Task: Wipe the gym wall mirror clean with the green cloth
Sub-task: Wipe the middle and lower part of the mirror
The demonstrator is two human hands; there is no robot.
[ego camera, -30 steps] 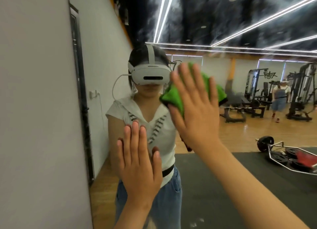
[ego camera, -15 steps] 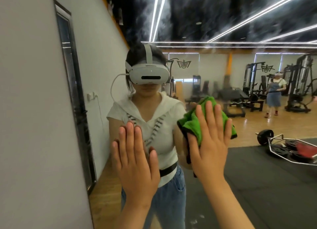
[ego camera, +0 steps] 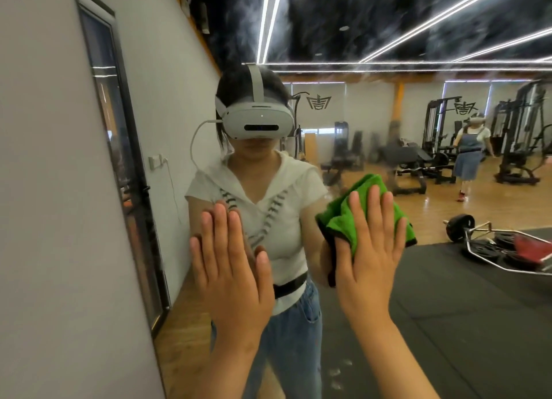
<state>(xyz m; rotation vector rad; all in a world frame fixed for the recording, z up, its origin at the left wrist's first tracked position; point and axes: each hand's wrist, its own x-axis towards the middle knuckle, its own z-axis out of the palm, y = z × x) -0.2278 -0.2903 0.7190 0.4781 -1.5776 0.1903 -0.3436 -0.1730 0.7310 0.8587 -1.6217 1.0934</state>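
The wall mirror [ego camera: 418, 309] fills most of the view and reflects the gym and me. A bunched green cloth [ego camera: 343, 219] is pressed flat against the glass under my right hand [ego camera: 370, 249], whose fingers are straight and spread over it. My left hand [ego camera: 233, 267] rests flat on the mirror to the left, fingers straight and upward, holding nothing. A few smudges [ego camera: 337, 371] show on the glass low down, below the hands.
A grey wall [ego camera: 44, 219] borders the mirror on the left. Reflected in the glass are a dark-framed door [ego camera: 125, 174], weight machines [ego camera: 519, 135], a barbell frame on a black mat [ego camera: 493, 246] and another person [ego camera: 470, 153] far back.
My right hand has slid the green cloth down the mirror from head height to chest height. The left hand has stayed flat on the glass in about the same place.
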